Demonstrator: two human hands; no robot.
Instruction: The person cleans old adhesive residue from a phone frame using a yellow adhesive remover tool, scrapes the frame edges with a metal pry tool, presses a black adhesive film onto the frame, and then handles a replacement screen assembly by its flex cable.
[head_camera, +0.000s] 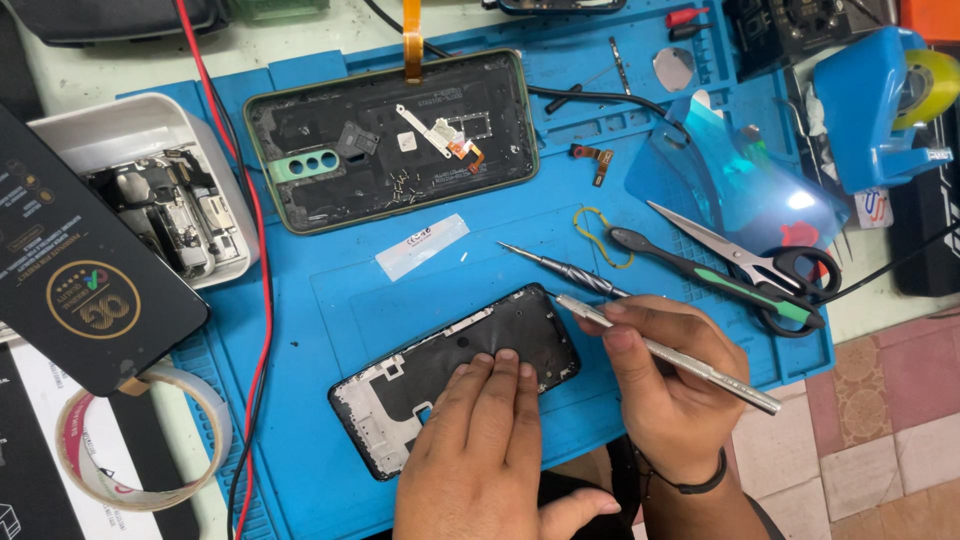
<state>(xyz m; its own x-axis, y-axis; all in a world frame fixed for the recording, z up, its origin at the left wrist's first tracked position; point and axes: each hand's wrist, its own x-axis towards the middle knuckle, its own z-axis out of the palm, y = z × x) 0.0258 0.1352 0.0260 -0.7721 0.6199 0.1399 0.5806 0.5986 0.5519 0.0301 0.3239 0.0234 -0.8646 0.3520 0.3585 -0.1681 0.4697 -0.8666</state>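
The right hand (668, 385) pinches a slim metal tool (665, 353) between thumb and fingers, pen-fashion, its tip at the upper right corner of the phone frame (455, 375). The left hand (490, 440) lies flat with fingers pressed together on the frame's lower middle, holding it down. The frame lies tilted near the front edge of the blue mat (330, 300).

Just beyond the tool tip a screwdriver (563, 268) lies on the mat, with a yellow band (598, 235) next to it. Scissors (740, 265) rest near the mat's right edge, partly over a blue film (720, 175). A clear strip (422, 245) lies at mid-mat. Toward the back edge sits a phone back (390, 140), inside up, with small parts on it. Off the left edge stand a white tray (150, 125) of parts, a black box (70, 270) and a tape roll (140, 440). A tape dispenser (875, 105) stands at the back right corner.
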